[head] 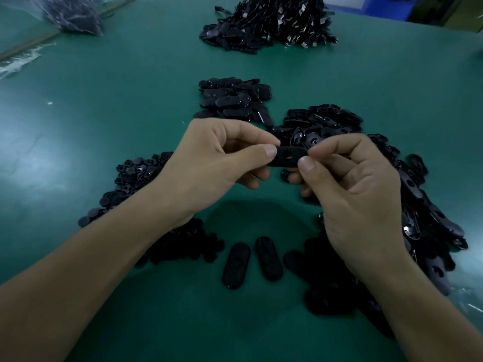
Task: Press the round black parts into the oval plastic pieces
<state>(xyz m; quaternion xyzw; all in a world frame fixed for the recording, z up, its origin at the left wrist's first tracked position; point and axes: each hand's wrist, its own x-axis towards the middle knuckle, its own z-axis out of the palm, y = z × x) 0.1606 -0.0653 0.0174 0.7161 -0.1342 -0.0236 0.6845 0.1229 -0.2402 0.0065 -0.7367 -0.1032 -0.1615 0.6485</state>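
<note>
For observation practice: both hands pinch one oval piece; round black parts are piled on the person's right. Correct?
No: the head view shows round black parts piled on the person's left; left hand and right hand do pinch one oval piece.

Cable heap (277,22) — green table (109,111)

I see one black oval piece (287,156) pinched by its ends between my left hand (209,163) and right hand (352,184) — level, with a round recess on its face. Two more oval pieces (236,265) lie flat, side by side, nearer me. The round black parts (136,176) sit heaped on the left.
</note>
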